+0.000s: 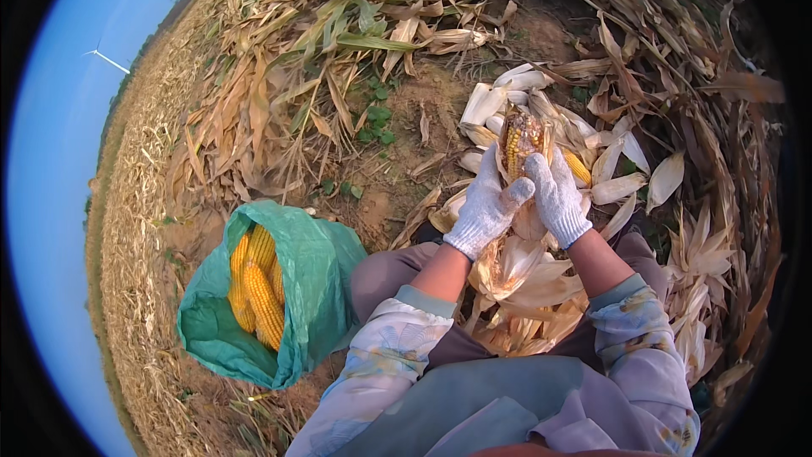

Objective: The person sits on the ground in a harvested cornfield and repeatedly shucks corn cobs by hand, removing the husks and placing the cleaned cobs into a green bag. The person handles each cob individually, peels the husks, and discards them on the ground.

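Between my two gloved hands is a partly husked corn cob [523, 143], its yellow kernels showing, with a brown, damaged-looking tip. My left hand [487, 206], in a white knitted glove, grips its left side and lower end. On the right side, my right hand [558, 193] has its thumb across the front of the cob and its fingers behind the husk. The base of the cob is hidden by the hands. Just right of my right hand, a bare yellow cob [576, 169] lies among pale husked-looking ears [483, 103] and loose husks.
A green woven sack [323, 266] stands at my left, its mouth open, with several yellow cobs [260, 285] inside. Peeled husks [533, 292] are heaped between my legs. Dry corn stalks [266, 89] lie ahead and along the right [729, 171]. Bare soil [425, 101] shows in the middle.
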The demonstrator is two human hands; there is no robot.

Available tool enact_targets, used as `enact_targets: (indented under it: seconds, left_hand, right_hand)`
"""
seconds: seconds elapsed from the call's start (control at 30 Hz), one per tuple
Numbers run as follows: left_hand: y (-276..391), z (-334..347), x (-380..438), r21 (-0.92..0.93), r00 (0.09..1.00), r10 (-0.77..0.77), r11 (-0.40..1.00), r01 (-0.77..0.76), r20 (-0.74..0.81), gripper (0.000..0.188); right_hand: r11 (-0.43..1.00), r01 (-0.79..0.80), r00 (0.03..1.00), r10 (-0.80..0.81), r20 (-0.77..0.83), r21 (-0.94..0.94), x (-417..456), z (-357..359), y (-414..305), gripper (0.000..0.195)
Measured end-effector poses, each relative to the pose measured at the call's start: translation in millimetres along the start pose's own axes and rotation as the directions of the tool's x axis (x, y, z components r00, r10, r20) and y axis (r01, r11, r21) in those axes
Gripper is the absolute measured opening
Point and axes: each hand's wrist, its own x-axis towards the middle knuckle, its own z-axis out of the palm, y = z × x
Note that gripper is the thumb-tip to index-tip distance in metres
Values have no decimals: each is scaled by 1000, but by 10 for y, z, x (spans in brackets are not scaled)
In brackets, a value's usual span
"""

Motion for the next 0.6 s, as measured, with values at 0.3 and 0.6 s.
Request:
enact_targets:
  seconds: [0.3, 0.6]
  left_hand:
    - [-544, 171, -46, -934, 940, -291, 350, -70, -179, 48]
    - [-555, 21, 48, -986, 980, -161, 95, 134, 118, 48]
  right_hand:
    - [990, -28, 1000, 29, 8, -136, -162, 198, -114, 51]
    - [1000, -21, 993, 22, 120, -8, -146, 190, 31, 52]
